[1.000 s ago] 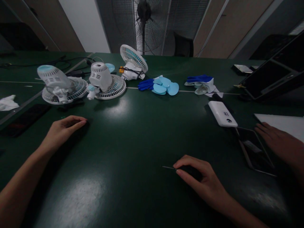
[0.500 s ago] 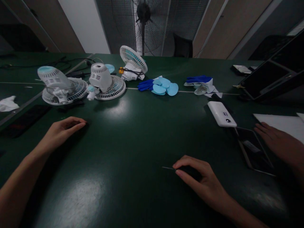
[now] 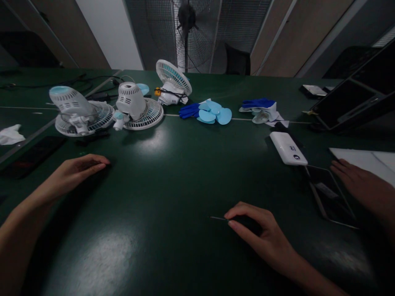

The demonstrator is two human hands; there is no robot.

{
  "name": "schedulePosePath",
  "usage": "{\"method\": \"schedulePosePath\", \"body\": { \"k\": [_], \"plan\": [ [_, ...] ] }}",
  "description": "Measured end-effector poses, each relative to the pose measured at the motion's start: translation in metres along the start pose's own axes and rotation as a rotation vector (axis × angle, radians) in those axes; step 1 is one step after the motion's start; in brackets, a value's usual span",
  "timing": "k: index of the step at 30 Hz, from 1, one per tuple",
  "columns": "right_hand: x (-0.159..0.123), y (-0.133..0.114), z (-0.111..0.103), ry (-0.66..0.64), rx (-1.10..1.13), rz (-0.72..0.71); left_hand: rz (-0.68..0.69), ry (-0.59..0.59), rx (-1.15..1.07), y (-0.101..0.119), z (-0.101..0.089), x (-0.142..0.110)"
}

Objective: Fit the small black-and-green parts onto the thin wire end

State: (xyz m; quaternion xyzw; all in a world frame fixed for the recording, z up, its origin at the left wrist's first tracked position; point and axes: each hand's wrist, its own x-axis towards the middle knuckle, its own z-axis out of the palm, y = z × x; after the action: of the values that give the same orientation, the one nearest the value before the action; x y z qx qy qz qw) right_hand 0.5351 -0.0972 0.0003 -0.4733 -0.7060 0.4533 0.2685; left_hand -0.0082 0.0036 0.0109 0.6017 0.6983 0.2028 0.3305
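Observation:
My right hand [image 3: 262, 232] rests low on the dark green table [image 3: 173, 176], closed around a screwdriver [image 3: 217, 218]. The thin metal shaft points left, and most of the handle is hidden in the palm. Farther left, my left hand [image 3: 78, 170] lies on the table with thumb and fingertips drawn together; whatever may be between them is hidden. Beyond it two white fans [image 3: 74, 102], [image 3: 131, 100] rest on their round grilles. A third small fan [image 3: 173, 84] leans farther back. Near the middle, a light blue fan blade [image 3: 215, 112] lies against a blue glove [image 3: 189, 110].
On the right are a white power bank [image 3: 288, 149], a dark tablet-like device [image 3: 331, 195] and another person's hand [image 3: 361, 176] by white paper [image 3: 364, 155]. More gloves [image 3: 261, 107] lie at the back. A black phone-like slab [image 3: 33, 155] and white tissue [image 3: 11, 135] sit far left.
My left hand has slid slightly left and towards me, its fingers still together. My right hand and the screwdriver have stayed in place. A sheet by the other person's hand has shifted.

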Motion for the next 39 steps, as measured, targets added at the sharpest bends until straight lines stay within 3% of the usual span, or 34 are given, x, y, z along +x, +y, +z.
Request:
{"method": "schedulePosePath", "body": {
  "k": [12, 21, 27, 31, 36, 39],
  "plan": [
    [0.0, -0.002, 0.0, 0.003, -0.006, -0.002, 0.044, 0.151, 0.155, 0.011, 0.016, -0.004],
    [0.0, -0.003, 0.0, 0.024, -0.024, -0.027, 0.125, 0.164, 0.109, 0.005, 0.014, -0.004],
    [0.0, 0.001, 0.0, -0.003, -0.013, -0.029, 0.199, 0.169, 0.141, 0.019, 0.023, -0.01],
    [0.001, 0.0, 0.001, 0.007, -0.009, -0.027, 0.377, 0.096, 0.206, 0.053, 0.064, -0.021],
    [0.002, -0.002, 0.002, 0.037, -0.032, -0.037, 0.74, -0.269, 0.124, 0.117, 0.151, -0.056],
    [0.001, -0.001, 0.002, 0.041, -0.037, -0.043, 0.887, -0.351, 0.101, 0.144, 0.188, -0.074]
  ]
}}
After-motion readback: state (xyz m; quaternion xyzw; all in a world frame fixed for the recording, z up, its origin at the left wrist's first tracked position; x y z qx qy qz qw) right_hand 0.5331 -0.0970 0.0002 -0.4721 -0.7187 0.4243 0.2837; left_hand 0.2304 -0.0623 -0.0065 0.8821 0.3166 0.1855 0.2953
